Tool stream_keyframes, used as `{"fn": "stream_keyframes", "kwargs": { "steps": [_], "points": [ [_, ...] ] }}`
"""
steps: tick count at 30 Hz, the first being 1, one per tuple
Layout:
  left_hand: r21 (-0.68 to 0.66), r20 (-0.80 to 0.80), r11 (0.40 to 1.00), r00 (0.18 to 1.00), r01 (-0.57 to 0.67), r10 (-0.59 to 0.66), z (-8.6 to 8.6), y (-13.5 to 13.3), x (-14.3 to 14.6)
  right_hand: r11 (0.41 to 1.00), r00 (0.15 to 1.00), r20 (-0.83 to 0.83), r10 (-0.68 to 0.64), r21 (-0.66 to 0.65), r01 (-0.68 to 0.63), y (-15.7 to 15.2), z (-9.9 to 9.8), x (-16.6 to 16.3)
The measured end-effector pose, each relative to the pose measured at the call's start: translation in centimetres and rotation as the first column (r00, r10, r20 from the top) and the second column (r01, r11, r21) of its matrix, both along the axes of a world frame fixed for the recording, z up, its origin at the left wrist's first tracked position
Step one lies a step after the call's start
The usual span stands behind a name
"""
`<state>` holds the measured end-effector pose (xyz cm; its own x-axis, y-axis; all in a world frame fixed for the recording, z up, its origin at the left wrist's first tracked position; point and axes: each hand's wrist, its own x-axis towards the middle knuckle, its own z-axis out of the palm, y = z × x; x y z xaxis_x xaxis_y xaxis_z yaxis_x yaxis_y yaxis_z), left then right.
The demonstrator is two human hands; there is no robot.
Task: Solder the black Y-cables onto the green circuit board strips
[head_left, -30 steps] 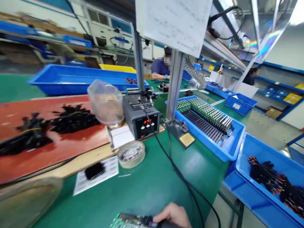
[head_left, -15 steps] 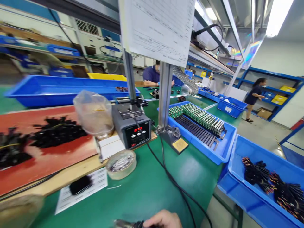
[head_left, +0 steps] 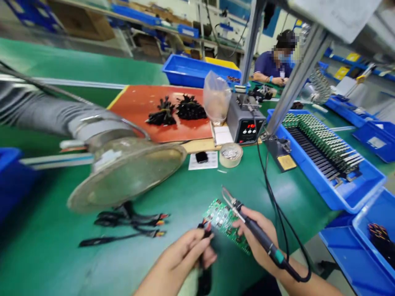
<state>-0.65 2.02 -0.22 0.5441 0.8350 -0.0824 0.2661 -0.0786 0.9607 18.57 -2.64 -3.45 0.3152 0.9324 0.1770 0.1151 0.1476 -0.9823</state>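
Note:
My left hand [head_left: 180, 255] is closed around a black cable [head_left: 204, 281], pinching it near its red wire ends beside the board's left edge. My right hand [head_left: 261, 236] grips a soldering iron [head_left: 257, 231] with a green band, its tip pointing up and left over the board. Under it lies a green circuit board [head_left: 222, 220] with small parts on it; my right fingers hang over its near side, and whether they touch it I cannot tell. To the left, several black cables [head_left: 123, 222] with bared coloured ends rest on the green bench.
A fume extractor hood [head_left: 129, 164] juts in from the left. Behind are a solder station [head_left: 247, 123], a round tub [head_left: 231, 155] and an iron stand [head_left: 280, 154]. Blue trays [head_left: 364, 197] line the right. A co-worker [head_left: 271, 65] sits across the bench.
The view has swung left and down. Both hands now show, with the cable, the board and the loose cables; earlier only one hand with a tool showed at the bottom edge.

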Motion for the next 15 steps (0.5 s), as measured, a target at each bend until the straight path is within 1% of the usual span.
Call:
{"fn": "stream_keyframes", "kwargs": {
  "steps": [1,2,4,6,10,13,15],
  "points": [
    [-0.183,0.03,0.98,0.996,0.084,-0.08,0.2,0.1,0.6,1.0,1.0,-0.009,0.01,-0.022,-0.011,0.2,0.2,0.0],
    [-0.301,0.075,0.946,0.992,0.12,-0.102,0.4,0.3,1.2,0.999,1.0,-0.004,0.018,-0.041,-0.018,0.3,0.5,0.0],
    [-0.384,0.126,0.914,0.988,0.132,-0.09,0.7,0.6,2.2,0.996,0.999,0.024,0.036,-0.078,-0.034,0.7,1.3,-0.1],
    [-0.391,0.148,0.91,0.985,0.136,-0.084,1.0,0.6,2.6,0.99,0.997,0.013,0.08,-0.114,-0.078,1.0,2.0,-0.2],
    [-0.347,0.15,0.926,0.983,0.152,-0.106,1.1,0.3,2.3,0.972,0.981,-0.101,0.166,-0.152,-0.18,1.4,3.2,-0.6],
    [-0.313,0.085,0.937,0.988,0.152,-0.131,1.2,0.2,2.1,0.958,0.962,-0.188,0.196,-0.172,-0.229,1.6,3.5,-1.0],
    [-0.281,0.021,0.952,0.993,0.121,-0.12,1.2,0.2,2.2,0.957,0.956,-0.222,0.194,-0.171,-0.234,1.7,3.6,-1.4]
  ]
}}
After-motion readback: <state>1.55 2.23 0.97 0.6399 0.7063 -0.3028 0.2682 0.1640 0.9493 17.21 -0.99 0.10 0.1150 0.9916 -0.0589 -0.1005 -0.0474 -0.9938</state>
